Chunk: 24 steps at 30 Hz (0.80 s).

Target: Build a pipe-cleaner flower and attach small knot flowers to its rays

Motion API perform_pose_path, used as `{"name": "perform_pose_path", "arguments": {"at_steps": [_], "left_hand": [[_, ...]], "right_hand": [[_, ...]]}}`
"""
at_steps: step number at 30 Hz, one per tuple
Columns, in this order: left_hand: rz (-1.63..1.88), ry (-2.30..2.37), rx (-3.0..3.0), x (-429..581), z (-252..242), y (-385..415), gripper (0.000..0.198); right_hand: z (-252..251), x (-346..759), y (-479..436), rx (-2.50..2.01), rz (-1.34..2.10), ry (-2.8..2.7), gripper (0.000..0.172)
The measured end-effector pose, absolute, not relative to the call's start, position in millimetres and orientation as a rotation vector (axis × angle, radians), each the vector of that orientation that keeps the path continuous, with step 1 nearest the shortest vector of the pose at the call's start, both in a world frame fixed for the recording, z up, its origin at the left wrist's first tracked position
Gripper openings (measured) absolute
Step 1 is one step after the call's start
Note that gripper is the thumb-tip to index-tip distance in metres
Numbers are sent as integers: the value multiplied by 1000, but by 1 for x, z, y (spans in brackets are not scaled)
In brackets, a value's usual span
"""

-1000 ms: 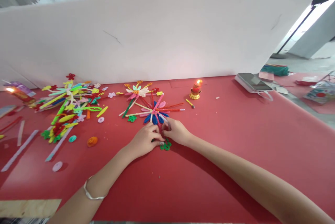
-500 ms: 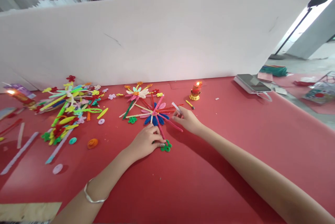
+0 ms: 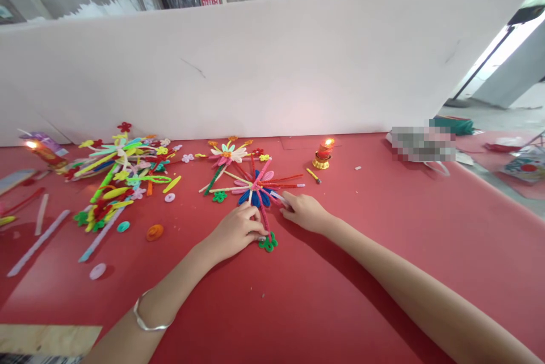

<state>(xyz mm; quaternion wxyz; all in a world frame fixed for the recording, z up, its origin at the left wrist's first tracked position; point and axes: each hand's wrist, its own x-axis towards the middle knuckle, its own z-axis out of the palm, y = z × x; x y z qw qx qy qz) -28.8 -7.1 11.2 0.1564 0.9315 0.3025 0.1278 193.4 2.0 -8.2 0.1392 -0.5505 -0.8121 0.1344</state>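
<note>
On the red table, a pipe-cleaner flower [image 3: 260, 198] with blue and pink petals spreads out its pink, red and cream stems. My left hand [image 3: 240, 230] is closed, its fingertips pinching the lower pink stem [image 3: 263, 216] beside a small green pipe-cleaner flower [image 3: 268, 243]. Between the fingers of my right hand [image 3: 304, 212] is a whitish glue stick [image 3: 278, 197], its tip close to the flower's right-hand stems. Whether the tip touches them I cannot tell. Behind lies another flower [image 3: 229, 153] with white and pink petals.
A lit red candle [image 3: 325, 151] in a gold holder stands behind my right hand, near a short yellow stick [image 3: 314, 176]. Left lie a pile of pipe-cleaner flowers [image 3: 121, 154], loose coils [image 3: 154, 232] and a second lit candle [image 3: 46, 154]. A white board [image 3: 272, 68] borders the back.
My right hand has come down toward me with the glue stick, whose tip has moved from above the right-hand stems to beside them. The left hand stays at the pink stem.
</note>
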Motion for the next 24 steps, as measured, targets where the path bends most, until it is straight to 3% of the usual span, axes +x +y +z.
{"name": "perform_pose_path", "arguments": {"at_steps": [9,24], "left_hand": [[340,849,2702,-29,12,-8,11],[346,781,2803,-31,21,-11,12]], "right_hand": [[-10,187,-2,-1597,320,-2419,17],[-14,181,-9,-1648,211,-2458,22]]}}
